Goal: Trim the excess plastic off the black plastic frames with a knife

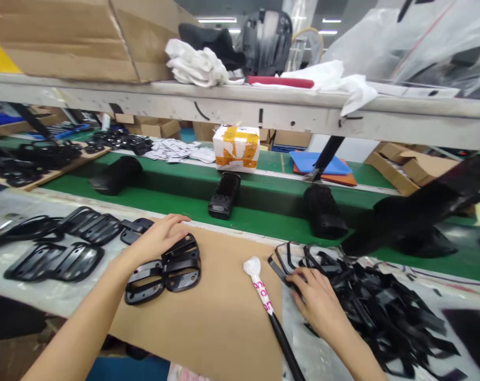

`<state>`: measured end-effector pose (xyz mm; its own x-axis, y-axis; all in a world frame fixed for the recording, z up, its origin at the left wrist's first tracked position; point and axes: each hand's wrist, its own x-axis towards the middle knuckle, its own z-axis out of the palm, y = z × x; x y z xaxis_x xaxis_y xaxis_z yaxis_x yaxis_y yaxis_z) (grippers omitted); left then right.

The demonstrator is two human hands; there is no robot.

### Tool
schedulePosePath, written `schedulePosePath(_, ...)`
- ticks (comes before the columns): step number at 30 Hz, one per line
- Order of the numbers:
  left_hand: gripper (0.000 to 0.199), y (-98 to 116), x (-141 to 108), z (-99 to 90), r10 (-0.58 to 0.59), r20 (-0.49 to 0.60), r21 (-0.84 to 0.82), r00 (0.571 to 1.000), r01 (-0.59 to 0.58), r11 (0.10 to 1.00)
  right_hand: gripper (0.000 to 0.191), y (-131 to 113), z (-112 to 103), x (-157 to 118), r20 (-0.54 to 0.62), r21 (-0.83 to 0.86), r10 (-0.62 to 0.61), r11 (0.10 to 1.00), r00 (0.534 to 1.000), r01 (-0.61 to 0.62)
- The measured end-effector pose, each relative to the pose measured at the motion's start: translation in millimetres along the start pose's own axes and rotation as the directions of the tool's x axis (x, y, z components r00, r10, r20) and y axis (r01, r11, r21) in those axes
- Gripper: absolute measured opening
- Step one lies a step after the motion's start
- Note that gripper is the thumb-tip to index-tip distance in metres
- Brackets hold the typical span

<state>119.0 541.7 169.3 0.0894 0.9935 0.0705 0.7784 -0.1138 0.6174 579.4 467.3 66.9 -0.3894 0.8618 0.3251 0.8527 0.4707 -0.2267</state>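
Observation:
My left hand [160, 239] is over a group of black oval plastic frames [182, 286] on the brown cardboard sheet [219, 312]. Its thumb and forefinger are apart, and its other fingers are partly hidden. On the right, my right hand [315, 296] has its fingertips closed on a bent black strip [278, 271] at the left edge of a heap of similar strips [382, 312]. Between the hands lies a black rod with a white wrapped head [253, 267] and pink-printed tape.
More black frames [77, 262] lie at the left. Beyond runs a green conveyor [176, 203] carrying black housings [224, 196]. A white taped box [236, 148] stands behind it. Overhead, a shelf [224, 103] holds a carton and cloths; a dark post [426, 206] slants at right.

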Motion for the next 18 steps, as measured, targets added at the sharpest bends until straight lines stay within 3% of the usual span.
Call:
schedulePosePath(4,0.056,-33,27,11.4,-0.128,0.283,-0.058,0.95,0.15,0.987,0.022,9,16,-1,-0.027,0.037,-0.058,0.998,0.998,0.059)
schedulePosePath(6,0.045,-36,32,11.7,-0.098,0.31,-0.062,0.946,0.123,0.99,0.022,6,14,1,-0.086,0.137,-0.06,0.988,0.994,0.072)
schedulePosePath(11,0.027,-11,30,7.0,0.03,0.024,-0.076,0.999,-0.028,0.997,0.025,-18,2,5,-0.205,0.417,0.073,0.909,0.976,0.02)
schedulePosePath(15,0.022,28,21,24.4,0.015,-0.263,-0.283,0.965,-0.092,0.955,0.024,-60,10,2,-0.26,0.532,0.179,0.847,0.949,-0.014)
schedulePosePath(16,0.022,38,17,34.3,-0.03,-0.273,-0.394,0.962,-0.083,0.915,0.024,-74,14,1,-0.259,0.562,0.186,0.827,0.948,-0.009)
schedulePosePath(18,0.024,59,4,58.9,-0.136,-0.148,-0.655,0.98,0.006,0.755,0.029,-106,22,2,-0.274,0.629,0.182,0.776,0.944,0.033)
